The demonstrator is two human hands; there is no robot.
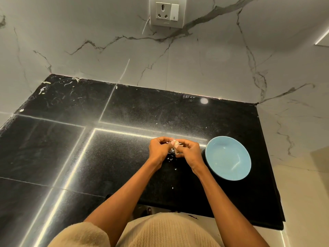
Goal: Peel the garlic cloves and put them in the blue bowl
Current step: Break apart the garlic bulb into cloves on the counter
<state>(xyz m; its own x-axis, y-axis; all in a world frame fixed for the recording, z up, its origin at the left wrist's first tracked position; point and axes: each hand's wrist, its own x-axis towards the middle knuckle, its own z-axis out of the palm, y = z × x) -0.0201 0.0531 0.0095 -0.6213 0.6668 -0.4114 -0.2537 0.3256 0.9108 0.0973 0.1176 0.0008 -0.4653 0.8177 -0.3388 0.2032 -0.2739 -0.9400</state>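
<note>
A pale garlic piece [176, 143] with loose papery skin is pinched between both hands above the black counter. My left hand [159, 148] grips it from the left with curled fingers. From the right, my right hand [189, 150] holds it and a strip of skin hangs down between the hands. The blue bowl [228, 158] stands on the counter just right of my right hand, with no cloves visible inside. My fingers hide most of the garlic.
Small white skin flakes [170, 159] lie on the black counter [124, 157] under and in front of the hands. More scraps [42, 90] lie at the far left corner. Marble walls enclose the back and right; a socket [167, 13] sits high on the wall.
</note>
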